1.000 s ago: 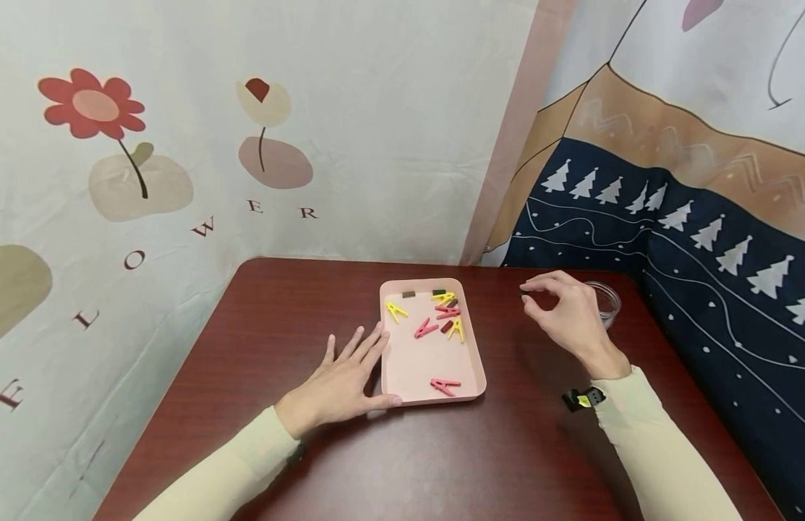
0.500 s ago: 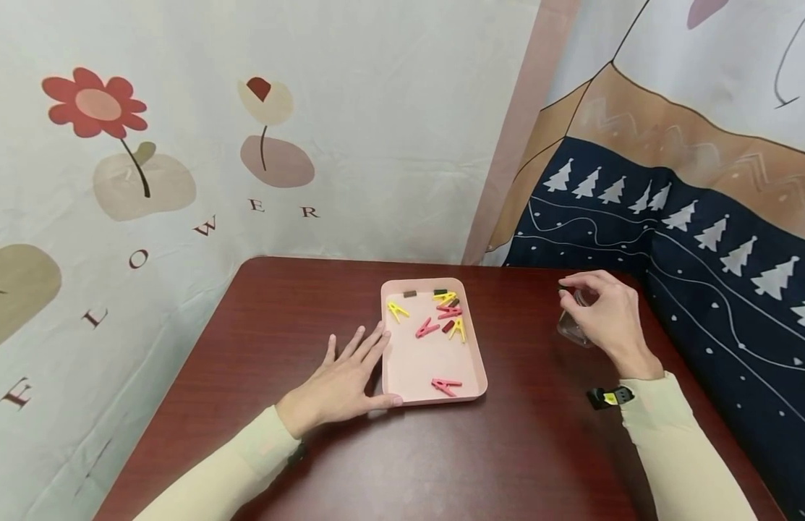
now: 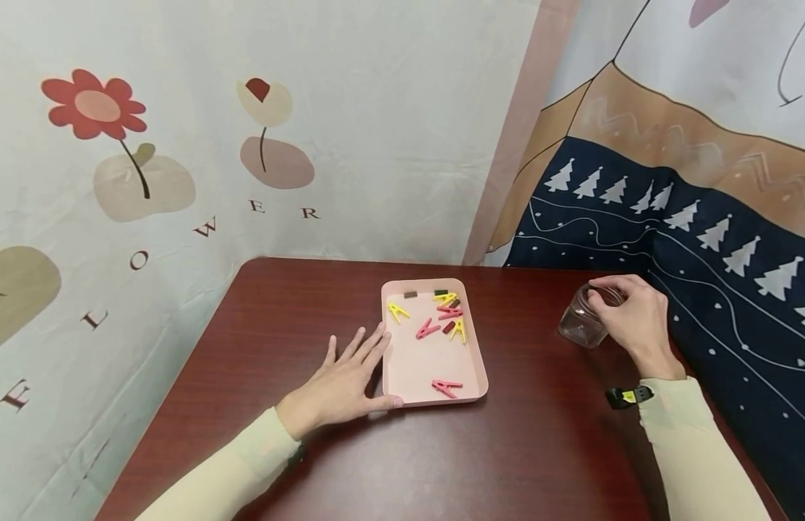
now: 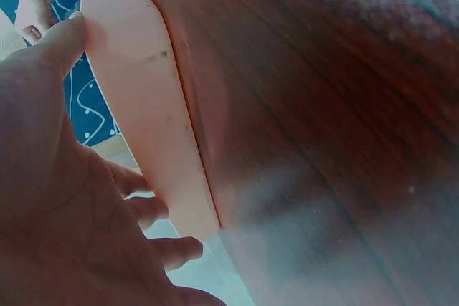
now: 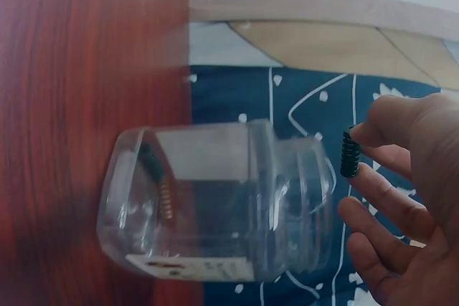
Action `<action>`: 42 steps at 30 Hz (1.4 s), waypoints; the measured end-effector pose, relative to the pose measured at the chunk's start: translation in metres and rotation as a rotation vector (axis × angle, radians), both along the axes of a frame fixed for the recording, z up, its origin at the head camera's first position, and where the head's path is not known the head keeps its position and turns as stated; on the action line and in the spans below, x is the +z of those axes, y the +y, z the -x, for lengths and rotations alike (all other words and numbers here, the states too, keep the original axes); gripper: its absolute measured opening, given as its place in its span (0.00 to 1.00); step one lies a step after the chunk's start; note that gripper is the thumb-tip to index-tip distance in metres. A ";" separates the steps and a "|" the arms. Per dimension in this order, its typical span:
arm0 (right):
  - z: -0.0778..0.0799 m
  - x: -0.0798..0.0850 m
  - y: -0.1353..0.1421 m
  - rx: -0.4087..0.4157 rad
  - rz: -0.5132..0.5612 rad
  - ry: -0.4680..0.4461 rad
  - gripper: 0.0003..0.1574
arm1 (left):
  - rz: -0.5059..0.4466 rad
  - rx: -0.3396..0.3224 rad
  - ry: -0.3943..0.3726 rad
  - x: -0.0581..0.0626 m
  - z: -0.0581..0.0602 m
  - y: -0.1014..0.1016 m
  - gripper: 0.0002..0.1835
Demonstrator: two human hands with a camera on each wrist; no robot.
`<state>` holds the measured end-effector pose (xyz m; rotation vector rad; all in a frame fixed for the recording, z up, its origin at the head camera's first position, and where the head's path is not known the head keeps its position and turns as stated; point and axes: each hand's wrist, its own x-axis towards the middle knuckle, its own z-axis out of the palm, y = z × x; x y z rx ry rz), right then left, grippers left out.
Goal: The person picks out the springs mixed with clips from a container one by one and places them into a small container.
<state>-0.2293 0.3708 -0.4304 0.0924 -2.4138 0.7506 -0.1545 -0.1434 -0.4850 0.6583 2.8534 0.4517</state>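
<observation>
Between thumb and fingertip my right hand (image 3: 635, 315) pinches a small dark green coil spring (image 5: 350, 153). It holds the spring just over the mouth of a clear jar (image 3: 579, 325) with a threaded neck. Inside the jar, near its bottom, the right wrist view shows a green spring (image 5: 149, 161) and a copper-coloured spring (image 5: 166, 200). My left hand (image 3: 337, 383) lies with fingers spread against the left side of a pink tray (image 3: 428, 365), its thumb and fingertips touching the edge.
In the tray lie several yellow clips (image 3: 398, 312), several red clips (image 3: 446, 388) and a few short springs, among them a dark red one (image 3: 448, 327). The brown table (image 3: 467, 463) meets a dark blue tree-patterned cloth (image 3: 695, 289) close behind and right of the jar.
My right hand has carried the green spring rightward, from between tray and jar to over the jar's mouth. The left hand and tray have stayed in place.
</observation>
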 end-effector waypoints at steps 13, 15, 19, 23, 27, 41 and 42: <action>0.002 -0.013 0.009 -0.050 -0.025 -0.062 0.13 | -0.001 0.006 -0.010 -0.001 0.000 -0.001 0.68; 0.002 -0.014 0.009 -0.051 -0.027 -0.068 0.13 | -0.001 0.006 -0.012 -0.001 0.000 -0.001 0.68; 0.002 -0.015 0.009 -0.054 -0.028 -0.077 0.13 | 0.004 0.001 -0.011 -0.001 0.000 0.000 0.68; 0.002 -0.015 0.009 -0.057 -0.023 -0.084 0.14 | 0.005 -0.001 -0.012 -0.001 0.001 0.000 0.68; 0.002 -0.015 0.009 -0.052 -0.020 -0.092 0.15 | 0.004 0.001 -0.016 -0.001 0.001 0.000 0.68; 0.001 -0.017 0.008 -0.045 -0.006 -0.094 0.14 | -0.005 -0.001 -0.015 -0.001 0.001 -0.001 0.69; 0.001 -0.017 0.008 -0.043 -0.005 -0.087 0.14 | -0.005 -0.002 -0.011 -0.001 0.001 -0.001 0.69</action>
